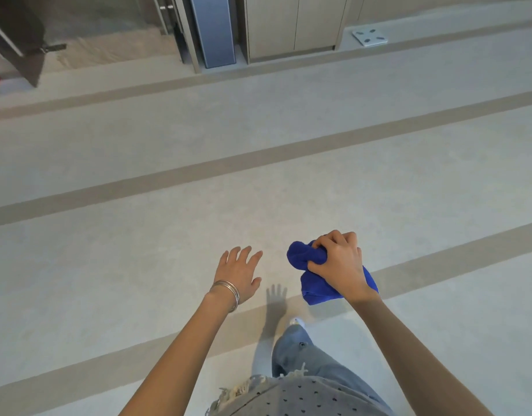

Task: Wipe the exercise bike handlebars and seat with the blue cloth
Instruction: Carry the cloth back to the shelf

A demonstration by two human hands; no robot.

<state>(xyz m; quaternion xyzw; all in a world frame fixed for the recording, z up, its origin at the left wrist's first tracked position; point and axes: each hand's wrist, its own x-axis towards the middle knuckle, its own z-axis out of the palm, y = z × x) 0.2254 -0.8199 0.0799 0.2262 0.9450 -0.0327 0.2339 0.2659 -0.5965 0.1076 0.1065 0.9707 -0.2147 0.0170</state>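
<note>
My right hand (pixel 339 262) grips a bunched blue cloth (pixel 315 283) in front of me, above the floor. Part of the cloth sticks out left of my fingers and part hangs below my palm. My left hand (pixel 239 270) is stretched forward beside it with fingers spread, holding nothing, a metal bangle on its wrist. No exercise bike, handlebars or seat are in view.
A pale floor with tan stripes (pixel 258 157) stretches ahead. At the back stand wooden cabinet doors (pixel 291 25), a tall grey-blue unit (pixel 213 31) and a glass door with a metal handle (pixel 165 13). A white bathroom scale (pixel 369 38) lies at the far right. My leg and shoe (pixel 297 322) are below.
</note>
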